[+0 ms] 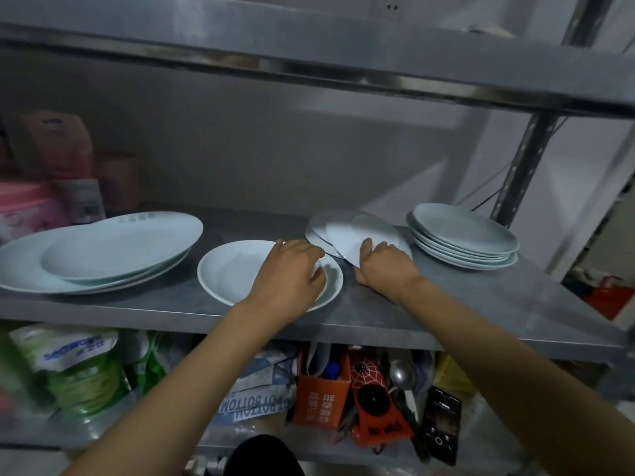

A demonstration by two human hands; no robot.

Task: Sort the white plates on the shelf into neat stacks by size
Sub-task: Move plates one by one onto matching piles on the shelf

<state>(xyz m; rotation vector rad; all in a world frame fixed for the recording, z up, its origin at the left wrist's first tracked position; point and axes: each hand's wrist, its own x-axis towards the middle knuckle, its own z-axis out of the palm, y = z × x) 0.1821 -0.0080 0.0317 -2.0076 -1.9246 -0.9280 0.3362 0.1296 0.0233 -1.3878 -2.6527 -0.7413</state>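
On the steel shelf [457, 304], a pile of large oval plates [103, 252] lies at the left. A round deep plate [233, 269] sits in the middle, and my left hand [292, 269] rests over its right side with curled fingers at its far rim. Right of it, a few small plates [354, 228] lean tilted and fanned; my right hand [385, 266] grips their near edge. A neat stack of several medium plates [464, 235] stands at the far right.
Pink containers and packets [51, 187] crowd the shelf's back left. The upper shelf [309, 53] hangs low overhead, and a steel post [522, 159] stands at the right. The lower shelf holds green bags [79, 369], an orange box [321, 396] and a phone [441, 424].
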